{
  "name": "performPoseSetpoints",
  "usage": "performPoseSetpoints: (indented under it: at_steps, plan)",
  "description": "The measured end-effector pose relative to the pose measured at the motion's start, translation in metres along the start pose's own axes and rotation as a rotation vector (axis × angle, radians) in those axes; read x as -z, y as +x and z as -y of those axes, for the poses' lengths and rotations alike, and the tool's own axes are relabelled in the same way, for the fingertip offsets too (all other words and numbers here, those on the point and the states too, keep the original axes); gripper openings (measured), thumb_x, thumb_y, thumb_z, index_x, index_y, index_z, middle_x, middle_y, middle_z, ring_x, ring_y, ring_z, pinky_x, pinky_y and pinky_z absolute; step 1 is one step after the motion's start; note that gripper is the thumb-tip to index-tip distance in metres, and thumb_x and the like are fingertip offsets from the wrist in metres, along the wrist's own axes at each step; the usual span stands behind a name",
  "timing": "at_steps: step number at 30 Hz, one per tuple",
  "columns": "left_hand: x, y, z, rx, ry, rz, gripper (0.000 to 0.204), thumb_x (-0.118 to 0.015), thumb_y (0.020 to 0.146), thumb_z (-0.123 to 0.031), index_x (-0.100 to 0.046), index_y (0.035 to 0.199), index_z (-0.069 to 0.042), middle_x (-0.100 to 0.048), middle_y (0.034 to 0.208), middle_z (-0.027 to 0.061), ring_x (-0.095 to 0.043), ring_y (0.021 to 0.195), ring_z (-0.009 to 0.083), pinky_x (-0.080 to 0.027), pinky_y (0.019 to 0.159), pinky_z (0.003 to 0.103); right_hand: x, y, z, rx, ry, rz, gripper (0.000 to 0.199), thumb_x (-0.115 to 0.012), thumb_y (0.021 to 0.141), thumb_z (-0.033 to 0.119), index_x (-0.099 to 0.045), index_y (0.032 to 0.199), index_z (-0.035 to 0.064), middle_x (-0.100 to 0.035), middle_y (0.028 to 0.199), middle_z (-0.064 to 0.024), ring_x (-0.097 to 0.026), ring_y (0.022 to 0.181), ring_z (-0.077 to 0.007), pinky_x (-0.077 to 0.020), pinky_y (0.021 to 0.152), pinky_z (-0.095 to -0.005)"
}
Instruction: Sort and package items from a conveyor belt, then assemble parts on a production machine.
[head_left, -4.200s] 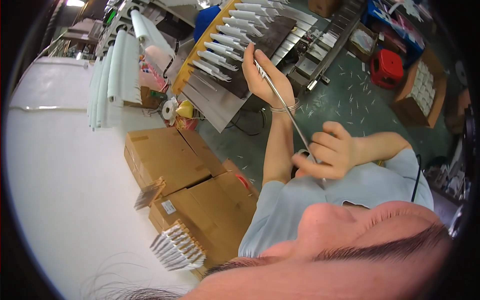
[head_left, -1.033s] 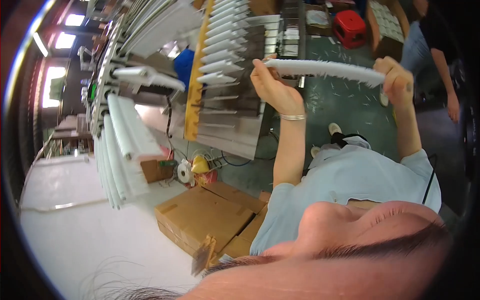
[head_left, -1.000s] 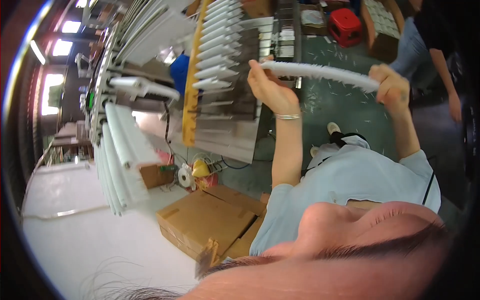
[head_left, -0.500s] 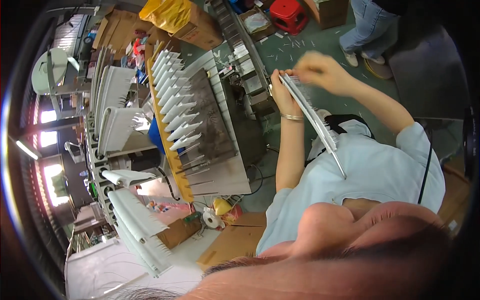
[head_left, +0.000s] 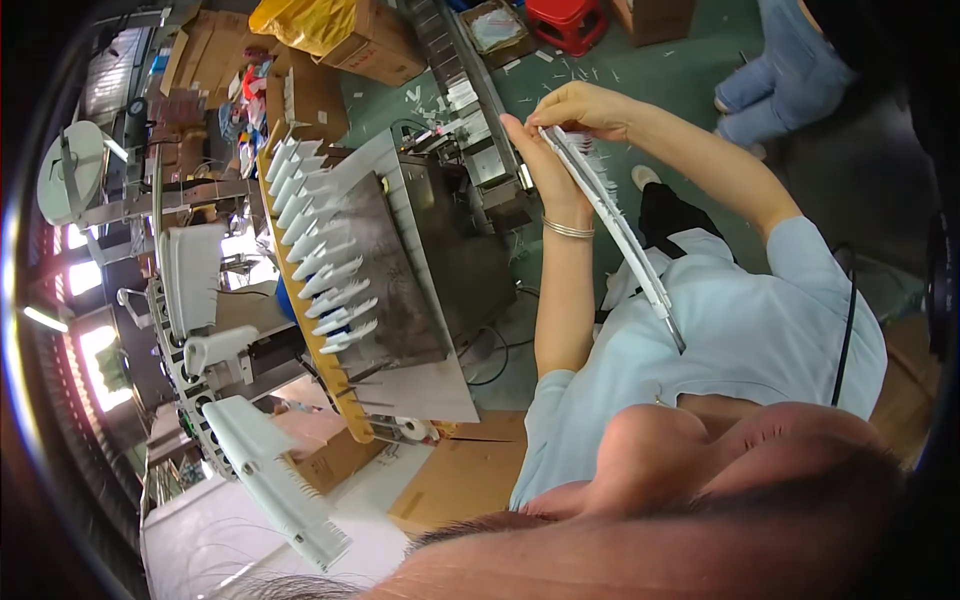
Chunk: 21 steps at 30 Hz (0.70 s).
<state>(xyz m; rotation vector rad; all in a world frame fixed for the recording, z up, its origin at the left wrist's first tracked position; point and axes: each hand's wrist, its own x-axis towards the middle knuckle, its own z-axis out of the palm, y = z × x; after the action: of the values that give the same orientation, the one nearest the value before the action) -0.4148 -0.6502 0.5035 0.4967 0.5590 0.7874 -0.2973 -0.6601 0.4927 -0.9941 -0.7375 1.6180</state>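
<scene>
A long metal rod [head_left: 674,334] carries a dense row of white strips [head_left: 625,235] with fringed edges, slanting from my chest up to my hands. Around its upper part is my left hand [head_left: 548,172], with the thumb standing up beside the top end; some of its fingers are hidden behind the strips. At that same top end my right hand [head_left: 585,108] has its fingers bent together against the strips. Exactly what its fingertips pinch is too small to make out.
To the left, a yellow wooden rack [head_left: 318,340] holds several white fringed bundles [head_left: 310,235] on rods, beside a metal-topped machine [head_left: 440,260]. More white bundles hang on a machine [head_left: 265,460] at far left. A red stool [head_left: 566,22], cardboard boxes [head_left: 380,50] and a person's jeans [head_left: 790,75] are beyond.
My right hand, blurred and raised off the strips before, has come down onto the top end. Both hands and the rod appear slightly farther left and up. The person in jeans has shifted.
</scene>
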Motion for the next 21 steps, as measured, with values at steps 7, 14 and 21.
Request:
performPoseSetpoints:
  at_steps: [7,14,21]
  plan:
    - [-0.031,0.039,-0.001,-0.403,0.616,-0.406,0.042,-0.04,0.094,-0.042,-0.053,0.101,-0.002,-0.056,0.09,0.0033,-0.049,0.085,0.0117,-0.039,0.077,0.025,0.09,0.054,0.079,0.021,-0.084,0.019,0.017,-0.066,0.08,0.018,-0.067,0.09,0.004,-0.065,0.09,-0.0033,-0.054,0.077,-0.0063,-0.0376,0.065,-0.0183]
    - [-0.072,-0.031,-0.044,0.037,1.062,0.385,0.005,-0.067,0.077,-0.005,-0.063,0.076,-0.002,-0.057,0.08,0.0042,-0.052,0.075,0.0153,-0.042,0.07,0.027,0.135,0.106,0.139,0.057,-0.066,0.158,0.013,-0.065,0.079,0.015,-0.062,0.081,0.0025,-0.057,0.078,-0.0011,-0.053,0.074,-0.0074,-0.0416,0.067,-0.0216]
    - [-0.072,0.003,-0.069,-0.144,1.138,0.344,0.009,-0.069,0.075,-0.006,-0.064,0.081,-0.001,-0.057,0.075,0.0065,-0.053,0.07,0.0195,-0.042,0.064,0.027,0.155,0.151,0.172,0.184,-0.094,0.164,0.014,-0.062,0.081,0.018,-0.06,0.082,0.0042,-0.056,0.08,-0.0019,-0.052,0.075,-0.009,-0.0407,0.068,-0.0217]
